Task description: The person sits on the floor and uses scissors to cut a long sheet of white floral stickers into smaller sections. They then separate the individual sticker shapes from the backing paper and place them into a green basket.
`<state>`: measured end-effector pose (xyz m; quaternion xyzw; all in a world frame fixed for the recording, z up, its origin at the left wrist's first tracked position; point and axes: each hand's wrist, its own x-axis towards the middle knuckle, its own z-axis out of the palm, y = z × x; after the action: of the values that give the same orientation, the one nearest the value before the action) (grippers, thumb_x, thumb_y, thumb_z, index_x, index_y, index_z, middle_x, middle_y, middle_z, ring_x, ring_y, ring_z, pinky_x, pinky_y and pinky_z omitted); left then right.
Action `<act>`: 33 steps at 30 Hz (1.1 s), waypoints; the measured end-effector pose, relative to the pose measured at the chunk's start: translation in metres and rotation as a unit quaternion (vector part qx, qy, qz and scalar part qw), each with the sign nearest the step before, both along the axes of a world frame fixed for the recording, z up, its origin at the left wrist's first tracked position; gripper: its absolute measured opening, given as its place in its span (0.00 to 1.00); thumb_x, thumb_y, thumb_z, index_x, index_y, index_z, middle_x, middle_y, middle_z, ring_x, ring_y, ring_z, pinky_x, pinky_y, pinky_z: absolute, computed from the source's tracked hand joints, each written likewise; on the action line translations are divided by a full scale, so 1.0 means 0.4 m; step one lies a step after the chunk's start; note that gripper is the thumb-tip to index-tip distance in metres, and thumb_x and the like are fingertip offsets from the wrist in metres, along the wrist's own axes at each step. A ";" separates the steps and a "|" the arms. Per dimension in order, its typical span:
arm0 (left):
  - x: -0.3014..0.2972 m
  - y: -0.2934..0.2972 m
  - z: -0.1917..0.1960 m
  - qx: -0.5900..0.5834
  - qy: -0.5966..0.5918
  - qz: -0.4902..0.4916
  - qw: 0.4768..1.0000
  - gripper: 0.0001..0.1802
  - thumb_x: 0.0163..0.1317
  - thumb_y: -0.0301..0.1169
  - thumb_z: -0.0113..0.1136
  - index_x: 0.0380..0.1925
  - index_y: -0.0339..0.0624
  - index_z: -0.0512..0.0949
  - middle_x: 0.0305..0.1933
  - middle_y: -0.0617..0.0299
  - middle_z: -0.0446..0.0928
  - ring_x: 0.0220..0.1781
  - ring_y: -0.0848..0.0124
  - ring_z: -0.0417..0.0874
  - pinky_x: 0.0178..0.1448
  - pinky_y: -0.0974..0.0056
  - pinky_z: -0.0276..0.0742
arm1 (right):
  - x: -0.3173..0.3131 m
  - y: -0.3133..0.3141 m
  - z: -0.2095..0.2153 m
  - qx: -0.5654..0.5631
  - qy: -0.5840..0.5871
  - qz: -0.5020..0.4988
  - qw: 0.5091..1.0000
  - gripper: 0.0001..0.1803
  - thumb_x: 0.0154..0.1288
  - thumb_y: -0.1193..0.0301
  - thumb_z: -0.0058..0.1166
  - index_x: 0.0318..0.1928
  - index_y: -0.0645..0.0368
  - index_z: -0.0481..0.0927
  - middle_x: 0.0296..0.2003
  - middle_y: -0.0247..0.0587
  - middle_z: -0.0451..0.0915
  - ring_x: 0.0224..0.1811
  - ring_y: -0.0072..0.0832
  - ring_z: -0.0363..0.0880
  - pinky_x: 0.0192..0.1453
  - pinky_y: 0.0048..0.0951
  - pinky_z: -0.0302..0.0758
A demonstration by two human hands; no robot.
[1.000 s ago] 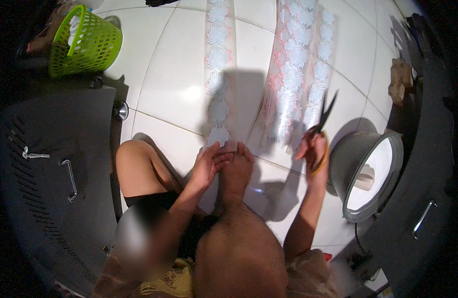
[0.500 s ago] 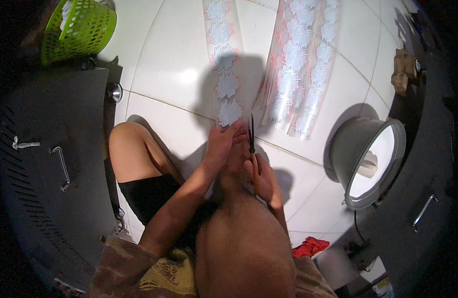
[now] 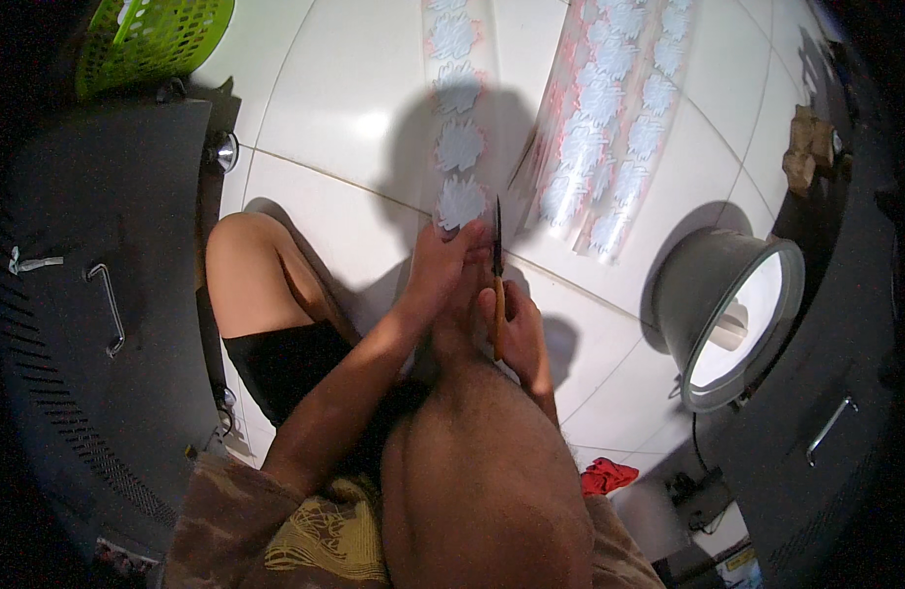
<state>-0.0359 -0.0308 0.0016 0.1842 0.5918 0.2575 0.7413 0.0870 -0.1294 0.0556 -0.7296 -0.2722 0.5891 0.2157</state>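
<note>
My left hand (image 3: 448,263) is closed on the near end of a long clear plastic strip (image 3: 460,145). A row of white, ragged-edged flower-like shapes with pinkish outlines runs along the strip, which stretches away from me over the floor. Just to its right, my right hand (image 3: 521,332) is wrapped round orange-handled scissors (image 3: 498,294). Their dark blades point away from me, close beside the left fingers and the strip's right edge. I cannot tell whether the blades touch the plastic. My bare leg lies beneath both hands.
More printed plastic strips (image 3: 602,128) lie on the white tiled floor (image 3: 325,108) at the right. A grey round lamp (image 3: 713,294) glows nearby. Dark cabinets (image 3: 109,216) flank both sides. A green basket (image 3: 163,39) stands far left; red cloth (image 3: 607,476) lies near right.
The scissors have turned a little more upright, their blades now nearer the left fingers. The whole view has shifted slightly. Both hands keep their holds.
</note>
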 end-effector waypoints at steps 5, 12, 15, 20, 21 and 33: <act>-0.005 0.003 -0.006 -0.010 0.025 -0.028 0.999 0.14 0.72 0.32 0.61 0.47 0.30 0.80 0.41 0.54 0.85 0.39 0.68 0.88 0.43 0.67 0.87 | 0.001 -0.013 -0.009 -0.002 0.025 -0.016 1.000 0.27 0.72 0.50 0.57 0.43 0.67 0.78 0.34 0.56 0.83 0.35 0.35 0.79 0.41 0.41 0.76; -0.003 0.001 -0.010 -0.020 -0.002 -0.007 1.000 0.17 0.75 0.40 0.57 0.39 0.34 0.80 0.31 0.60 0.82 0.30 0.73 0.84 0.35 0.68 0.82 | -0.006 -0.017 0.003 0.007 0.046 -0.052 0.998 0.24 0.73 0.53 0.57 0.45 0.68 0.79 0.34 0.54 0.84 0.36 0.30 0.78 0.42 0.38 0.76; -0.008 0.001 -0.008 -0.006 0.048 -0.060 0.997 0.20 0.76 0.43 0.54 0.32 0.39 0.78 0.24 0.66 0.77 0.23 0.78 0.77 0.27 0.70 0.73 | -0.014 -0.016 0.008 0.007 0.045 -0.063 0.997 0.25 0.73 0.54 0.57 0.50 0.68 0.80 0.38 0.54 0.85 0.39 0.31 0.81 0.45 0.38 0.78; -0.004 -0.012 0.004 0.072 0.088 -0.071 0.991 0.21 0.77 0.45 0.53 0.28 0.42 0.75 0.21 0.70 0.71 0.19 0.81 0.69 0.22 0.70 0.64 | -0.022 0.019 0.007 0.032 0.031 -0.065 0.997 0.25 0.75 0.56 0.56 0.57 0.67 0.79 0.43 0.52 0.87 0.46 0.31 0.83 0.51 0.37 0.79; -0.005 -0.015 0.008 0.067 0.083 -0.075 0.991 0.20 0.77 0.45 0.53 0.29 0.43 0.75 0.21 0.71 0.71 0.19 0.81 0.69 0.22 0.70 0.64 | -0.020 0.030 0.009 0.045 0.043 -0.069 0.996 0.25 0.75 0.56 0.56 0.58 0.66 0.79 0.44 0.51 0.86 0.47 0.31 0.83 0.52 0.36 0.78; -0.036 -0.027 0.023 0.005 -0.041 -0.037 0.998 0.16 0.77 0.44 0.54 0.34 0.46 0.73 0.22 0.73 0.68 0.18 0.83 0.66 0.21 0.73 0.61 | -0.018 0.054 -0.005 0.050 0.120 -0.087 0.988 0.26 0.77 0.55 0.54 0.62 0.63 0.77 0.49 0.46 0.85 0.50 0.28 0.81 0.55 0.32 0.77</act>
<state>-0.0503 -0.0417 0.0110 0.1986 0.5523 0.2403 0.7731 0.0797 -0.1078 0.0535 -0.6626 -0.2091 0.6374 0.3332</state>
